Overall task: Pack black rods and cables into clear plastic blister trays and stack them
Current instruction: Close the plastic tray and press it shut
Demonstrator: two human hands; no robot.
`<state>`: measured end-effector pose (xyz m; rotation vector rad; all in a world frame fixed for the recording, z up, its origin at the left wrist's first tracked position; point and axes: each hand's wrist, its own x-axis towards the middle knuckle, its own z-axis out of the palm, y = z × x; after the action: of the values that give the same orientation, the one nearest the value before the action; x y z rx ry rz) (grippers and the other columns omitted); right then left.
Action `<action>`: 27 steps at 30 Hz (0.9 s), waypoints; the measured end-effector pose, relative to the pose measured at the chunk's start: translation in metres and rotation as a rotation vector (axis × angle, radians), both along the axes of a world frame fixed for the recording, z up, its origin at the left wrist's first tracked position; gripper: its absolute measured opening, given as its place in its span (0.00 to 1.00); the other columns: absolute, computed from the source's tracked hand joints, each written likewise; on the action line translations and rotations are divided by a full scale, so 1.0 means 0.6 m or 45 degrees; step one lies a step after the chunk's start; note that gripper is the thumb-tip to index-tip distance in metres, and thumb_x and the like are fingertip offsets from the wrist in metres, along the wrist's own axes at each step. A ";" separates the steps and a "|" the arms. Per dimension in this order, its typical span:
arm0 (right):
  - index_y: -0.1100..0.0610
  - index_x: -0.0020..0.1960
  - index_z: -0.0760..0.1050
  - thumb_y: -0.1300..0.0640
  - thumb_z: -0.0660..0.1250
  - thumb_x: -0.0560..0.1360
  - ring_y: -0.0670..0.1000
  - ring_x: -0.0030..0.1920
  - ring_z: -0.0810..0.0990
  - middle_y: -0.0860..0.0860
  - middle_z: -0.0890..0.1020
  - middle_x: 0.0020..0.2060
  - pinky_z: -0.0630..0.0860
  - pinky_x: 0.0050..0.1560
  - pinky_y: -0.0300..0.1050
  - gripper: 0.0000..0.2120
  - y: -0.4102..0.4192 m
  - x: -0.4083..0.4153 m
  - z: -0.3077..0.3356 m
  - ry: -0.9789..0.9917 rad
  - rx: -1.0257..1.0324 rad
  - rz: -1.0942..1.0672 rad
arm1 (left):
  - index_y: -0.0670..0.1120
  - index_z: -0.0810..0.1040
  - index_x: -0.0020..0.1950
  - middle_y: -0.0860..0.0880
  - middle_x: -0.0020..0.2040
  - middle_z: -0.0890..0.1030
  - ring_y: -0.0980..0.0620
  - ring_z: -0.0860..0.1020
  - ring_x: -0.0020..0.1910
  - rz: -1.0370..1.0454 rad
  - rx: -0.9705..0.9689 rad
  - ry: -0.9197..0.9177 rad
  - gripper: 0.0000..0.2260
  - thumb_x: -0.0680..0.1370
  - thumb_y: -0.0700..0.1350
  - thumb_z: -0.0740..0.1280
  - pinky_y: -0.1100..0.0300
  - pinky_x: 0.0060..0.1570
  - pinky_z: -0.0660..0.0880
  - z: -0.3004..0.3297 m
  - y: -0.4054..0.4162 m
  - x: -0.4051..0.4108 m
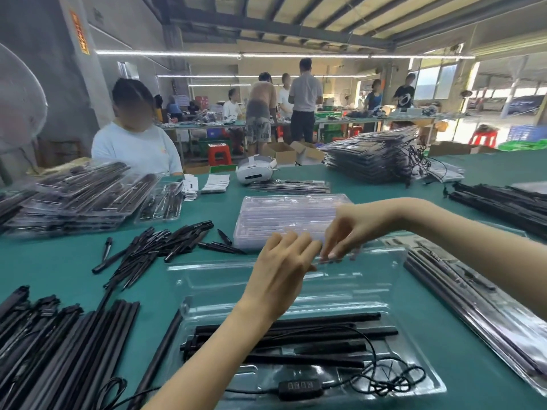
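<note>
At the desk's near edge, open clear tray (296,291) holding black rods (296,332) and cable (384,377); left hand (284,264) and right hand (346,235) pinch its far lid edge; risk: unseated cable may jam closure.

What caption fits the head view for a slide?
Both hands, left hand and right hand, pinch the far edge of a clear blister tray holding black rods and a cable.

White headset (256,170) and paper leaflets (215,183) on green table (59,261)
</note>
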<state>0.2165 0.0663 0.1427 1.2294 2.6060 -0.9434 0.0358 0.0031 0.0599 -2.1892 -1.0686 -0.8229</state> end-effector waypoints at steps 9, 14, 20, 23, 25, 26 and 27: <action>0.50 0.41 0.86 0.54 0.69 0.72 0.41 0.40 0.78 0.45 0.84 0.40 0.73 0.44 0.35 0.06 0.001 0.022 -0.046 0.461 -0.289 -0.100 | 0.47 0.67 0.49 0.49 0.34 0.73 0.48 0.69 0.34 -0.196 0.112 -0.107 0.25 0.63 0.30 0.76 0.59 0.36 0.62 -0.027 0.005 0.000; 0.50 0.42 0.83 0.59 0.70 0.76 0.44 0.36 0.78 0.47 0.83 0.33 0.76 0.39 0.43 0.06 -0.020 0.011 -0.039 0.367 0.212 0.005 | 0.46 0.76 0.52 0.50 0.35 0.72 0.48 0.68 0.34 -0.188 0.125 -0.083 0.19 0.66 0.31 0.74 0.58 0.35 0.63 -0.033 0.006 -0.003; 0.52 0.36 0.80 0.58 0.68 0.77 0.44 0.30 0.74 0.47 0.78 0.28 0.71 0.36 0.43 0.11 -0.027 -0.002 -0.059 0.311 0.382 -0.189 | 0.44 0.78 0.43 0.49 0.36 0.73 0.48 0.70 0.34 -0.054 0.094 -0.032 0.11 0.65 0.35 0.75 0.59 0.37 0.62 -0.034 0.005 0.003; 0.53 0.35 0.80 0.57 0.68 0.75 0.45 0.31 0.74 0.48 0.79 0.28 0.74 0.38 0.48 0.10 -0.028 -0.009 -0.054 0.194 0.455 -0.298 | 0.45 0.75 0.41 0.49 0.35 0.72 0.49 0.69 0.33 0.027 0.072 0.049 0.11 0.62 0.34 0.71 0.59 0.36 0.61 -0.029 0.002 0.010; 0.51 0.30 0.77 0.58 0.68 0.74 0.44 0.29 0.73 0.47 0.78 0.25 0.73 0.37 0.46 0.14 -0.033 -0.019 -0.055 0.126 0.497 -0.332 | 0.45 0.74 0.42 0.50 0.34 0.73 0.49 0.70 0.33 0.024 0.103 0.086 0.12 0.63 0.34 0.68 0.59 0.35 0.63 -0.021 0.004 0.009; 0.50 0.28 0.75 0.58 0.67 0.74 0.45 0.29 0.73 0.47 0.77 0.25 0.72 0.37 0.45 0.15 -0.032 -0.023 -0.057 0.092 0.533 -0.360 | 0.46 0.74 0.44 0.50 0.35 0.73 0.49 0.70 0.33 0.002 0.117 0.109 0.12 0.64 0.34 0.68 0.59 0.34 0.65 -0.018 0.001 0.010; 0.51 0.29 0.75 0.58 0.66 0.74 0.47 0.32 0.75 0.47 0.78 0.26 0.73 0.39 0.44 0.15 -0.026 -0.024 -0.057 0.052 0.608 -0.421 | 0.47 0.75 0.44 0.50 0.35 0.74 0.49 0.71 0.33 -0.041 0.138 0.155 0.10 0.66 0.35 0.68 0.59 0.34 0.67 -0.020 -0.006 0.011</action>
<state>0.2022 0.0509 0.1086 1.8083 2.8101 -0.3814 0.0426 -0.0003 0.0477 -2.1408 -0.9103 -0.7339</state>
